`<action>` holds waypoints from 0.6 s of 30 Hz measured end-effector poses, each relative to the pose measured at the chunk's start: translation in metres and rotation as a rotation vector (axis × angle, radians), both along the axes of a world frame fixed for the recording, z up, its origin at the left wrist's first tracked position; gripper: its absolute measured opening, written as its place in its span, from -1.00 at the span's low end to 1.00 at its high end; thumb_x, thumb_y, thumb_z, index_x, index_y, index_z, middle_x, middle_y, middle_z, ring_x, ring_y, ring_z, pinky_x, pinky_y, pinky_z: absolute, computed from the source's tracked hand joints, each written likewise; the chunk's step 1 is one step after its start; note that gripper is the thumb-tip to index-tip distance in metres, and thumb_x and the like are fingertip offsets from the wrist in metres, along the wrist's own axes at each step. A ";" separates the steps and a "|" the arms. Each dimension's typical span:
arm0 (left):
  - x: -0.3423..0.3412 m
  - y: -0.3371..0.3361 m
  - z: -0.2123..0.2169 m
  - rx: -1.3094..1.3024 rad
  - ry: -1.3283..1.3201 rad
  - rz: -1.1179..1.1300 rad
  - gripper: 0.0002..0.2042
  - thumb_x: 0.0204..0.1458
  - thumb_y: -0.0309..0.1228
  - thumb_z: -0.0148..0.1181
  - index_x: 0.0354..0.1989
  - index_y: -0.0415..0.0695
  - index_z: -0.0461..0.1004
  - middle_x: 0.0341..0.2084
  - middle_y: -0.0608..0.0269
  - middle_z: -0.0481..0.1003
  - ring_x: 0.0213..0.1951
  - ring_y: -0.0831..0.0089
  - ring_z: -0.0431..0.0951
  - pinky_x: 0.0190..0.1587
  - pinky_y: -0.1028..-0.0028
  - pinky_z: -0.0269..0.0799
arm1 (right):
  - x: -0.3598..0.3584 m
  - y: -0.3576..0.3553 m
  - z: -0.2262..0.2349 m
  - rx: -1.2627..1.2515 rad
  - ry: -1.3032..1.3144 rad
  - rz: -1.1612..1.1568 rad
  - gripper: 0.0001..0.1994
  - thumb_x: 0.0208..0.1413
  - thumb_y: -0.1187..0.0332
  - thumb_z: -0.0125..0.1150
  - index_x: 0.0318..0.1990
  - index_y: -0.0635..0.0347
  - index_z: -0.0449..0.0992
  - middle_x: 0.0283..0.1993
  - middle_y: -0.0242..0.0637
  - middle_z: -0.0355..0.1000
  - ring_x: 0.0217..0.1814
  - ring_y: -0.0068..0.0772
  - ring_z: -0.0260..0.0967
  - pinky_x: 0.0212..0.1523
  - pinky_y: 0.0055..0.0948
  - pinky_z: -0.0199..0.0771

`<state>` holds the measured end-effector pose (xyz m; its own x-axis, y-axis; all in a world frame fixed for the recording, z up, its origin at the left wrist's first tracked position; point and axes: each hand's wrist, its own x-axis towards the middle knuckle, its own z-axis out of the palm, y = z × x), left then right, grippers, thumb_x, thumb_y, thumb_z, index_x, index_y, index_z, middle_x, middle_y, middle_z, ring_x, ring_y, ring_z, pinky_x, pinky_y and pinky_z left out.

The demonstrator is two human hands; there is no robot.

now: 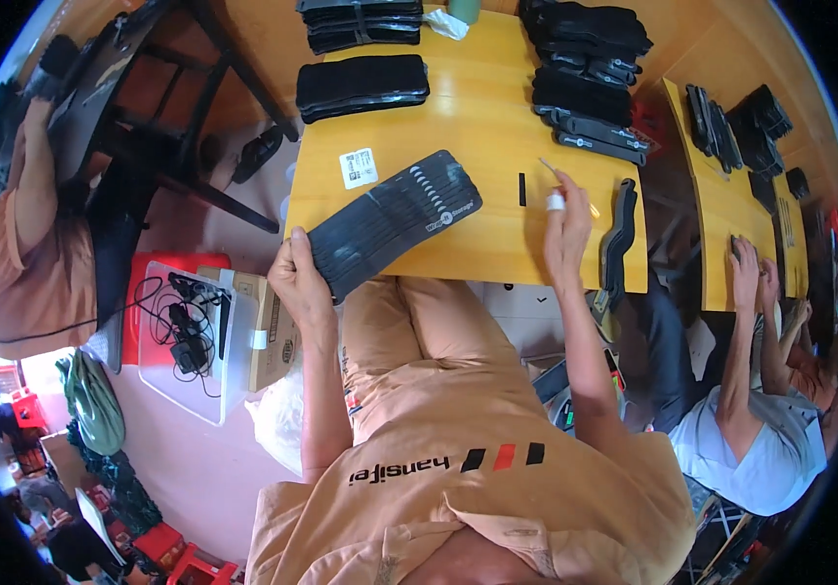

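Observation:
My left hand (298,283) grips the lower left end of a stack of black straps (390,226). The stack is slightly fanned, tilted over the near edge of the yellow table (468,117), with white printing on its top piece. My right hand (567,234) is raised over the table's right side, fingers pinched round a thin slender tool (548,166) whose kind is unclear. One of its fingers wears a white wrap. Between the hands lies a small black strip (522,190). A white printed label (359,169) sits beyond the held stack.
Black strap stacks stand at the far left (362,86) and far right (585,102) of the table. A curved black strap (619,234) lies along its right edge. Left of my legs is a clear bin (190,341) with cables. Co-workers sit on both sides, one in a grey shirt (756,439).

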<state>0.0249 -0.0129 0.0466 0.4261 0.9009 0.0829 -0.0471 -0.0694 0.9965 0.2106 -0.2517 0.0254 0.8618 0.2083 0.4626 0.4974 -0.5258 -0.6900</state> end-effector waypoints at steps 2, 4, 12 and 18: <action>-0.002 -0.006 -0.008 -0.079 -0.055 -0.006 -0.69 0.12 -0.28 -0.06 -0.56 -0.20 0.46 -0.60 0.43 0.41 -0.56 0.74 0.29 -0.49 0.66 0.21 | -0.023 0.009 -0.001 0.238 0.346 0.166 -0.66 0.05 0.33 -0.03 -0.02 0.25 0.31 -0.22 -0.19 0.30 -0.16 -0.30 0.26 -0.13 -0.40 0.26; -0.007 -0.012 -0.004 -0.083 -0.078 -0.045 -0.69 0.12 -0.27 -0.06 -0.55 -0.20 0.45 -0.59 0.43 0.41 -0.55 0.74 0.29 -0.47 0.66 0.22 | -0.041 0.023 0.013 0.347 0.575 0.252 -0.65 0.08 0.27 -0.01 -0.01 0.23 0.31 -0.18 -0.24 0.32 -0.17 -0.39 0.29 -0.17 -0.45 0.31; -0.014 -0.032 0.017 -0.118 -0.038 -0.104 -0.78 0.05 -0.34 0.06 -0.55 -0.21 0.43 -0.68 0.52 0.31 -0.57 0.74 0.23 -0.47 0.68 0.16 | -0.063 0.035 0.055 0.705 1.017 0.496 -0.78 0.11 0.29 -0.02 -0.20 0.24 0.42 -0.44 -0.39 0.44 -0.54 -0.65 0.36 -0.62 -0.67 0.37; -0.030 -0.042 0.016 -0.379 -0.059 -0.492 -0.77 -0.03 -0.43 0.14 -0.22 -0.30 0.45 -0.39 0.26 0.51 -0.40 0.62 0.48 -0.30 0.61 0.38 | -0.063 0.014 0.057 0.811 1.004 0.496 -0.82 0.09 0.37 -0.04 -0.26 0.29 0.43 -0.47 -0.35 0.45 -0.58 -0.63 0.37 -0.64 -0.66 0.38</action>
